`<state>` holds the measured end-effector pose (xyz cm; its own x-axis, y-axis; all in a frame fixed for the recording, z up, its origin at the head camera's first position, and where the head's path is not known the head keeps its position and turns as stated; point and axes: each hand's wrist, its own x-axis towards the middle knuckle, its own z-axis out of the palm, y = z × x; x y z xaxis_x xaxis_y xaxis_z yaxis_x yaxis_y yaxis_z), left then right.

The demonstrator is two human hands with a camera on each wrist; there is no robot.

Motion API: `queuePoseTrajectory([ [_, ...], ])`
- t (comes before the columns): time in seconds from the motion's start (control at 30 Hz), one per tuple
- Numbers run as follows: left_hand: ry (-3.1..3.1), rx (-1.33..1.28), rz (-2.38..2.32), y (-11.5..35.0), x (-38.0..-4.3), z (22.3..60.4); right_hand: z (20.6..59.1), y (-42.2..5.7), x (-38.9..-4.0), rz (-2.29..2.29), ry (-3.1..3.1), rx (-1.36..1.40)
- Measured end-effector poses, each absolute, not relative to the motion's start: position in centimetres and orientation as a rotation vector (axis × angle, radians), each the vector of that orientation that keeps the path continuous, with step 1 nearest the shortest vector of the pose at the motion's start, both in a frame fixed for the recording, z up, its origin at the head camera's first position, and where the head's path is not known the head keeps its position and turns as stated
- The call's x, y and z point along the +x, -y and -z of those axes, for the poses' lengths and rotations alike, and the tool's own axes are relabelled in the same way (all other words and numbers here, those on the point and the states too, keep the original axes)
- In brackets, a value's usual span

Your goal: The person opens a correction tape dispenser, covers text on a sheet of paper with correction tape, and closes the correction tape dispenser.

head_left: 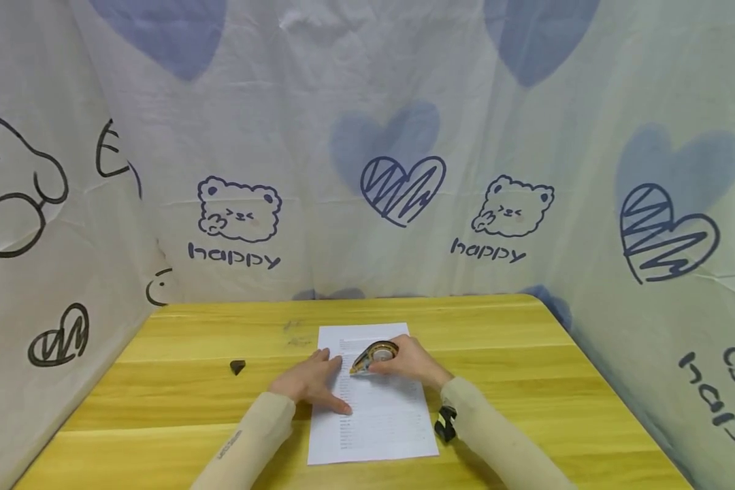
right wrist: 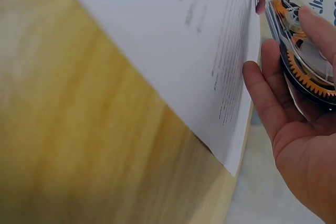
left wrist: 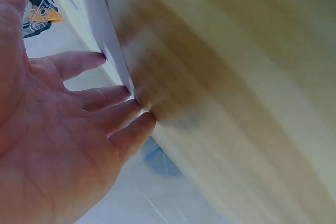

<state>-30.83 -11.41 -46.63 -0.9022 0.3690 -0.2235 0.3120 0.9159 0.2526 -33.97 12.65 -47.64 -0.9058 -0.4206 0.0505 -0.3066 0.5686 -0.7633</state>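
Note:
A printed sheet of paper (head_left: 392, 435) lies on the wooden table, rows of text running across it. My left hand (head_left: 311, 381) rests on the sheet's left side with fingers spread and fairly straight; in the left wrist view its fingertips (left wrist: 149, 121) touch down along the paper's edge. My right hand (head_left: 412, 361) grips a correction tape dispenser (head_left: 382, 352) between thumb and fingers. The dispenser has a clear case with orange gears, seen in the right wrist view, and its orange tip points left, down at the text near the left hand's fingers.
A small black cap-like piece (head_left: 237, 367) lies on the table (head_left: 177, 395) left of the sheet. Near the right wrist is a black object (head_left: 446, 423), at the sleeve's edge. Printed white curtains (head_left: 318, 272) enclose the table at the back and sides.

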Motion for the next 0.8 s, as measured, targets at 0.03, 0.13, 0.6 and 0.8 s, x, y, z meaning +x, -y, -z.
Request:
queuePoseTrajectory([
  [0.03,-2.807,0.504,-0.313,11.38,-30.9,46.56,47.58,-12.62,-33.97,1.256,-2.655,-0.615],
  [0.13,-2.794,0.504,-0.338,11.24,-31.02,46.33,47.47,-12.63,-33.98,1.266,-2.649,-0.616],
  [0.6,-2.757,0.509,-0.429,10.98,-30.99,46.56,47.82,-12.79,-34.13,1.275,-2.656,-0.648],
  [0.8,-2.775,0.523,-0.412,11.1,-31.25,46.71,47.55,-12.8,-34.01,1.271,-2.682,-0.639],
])
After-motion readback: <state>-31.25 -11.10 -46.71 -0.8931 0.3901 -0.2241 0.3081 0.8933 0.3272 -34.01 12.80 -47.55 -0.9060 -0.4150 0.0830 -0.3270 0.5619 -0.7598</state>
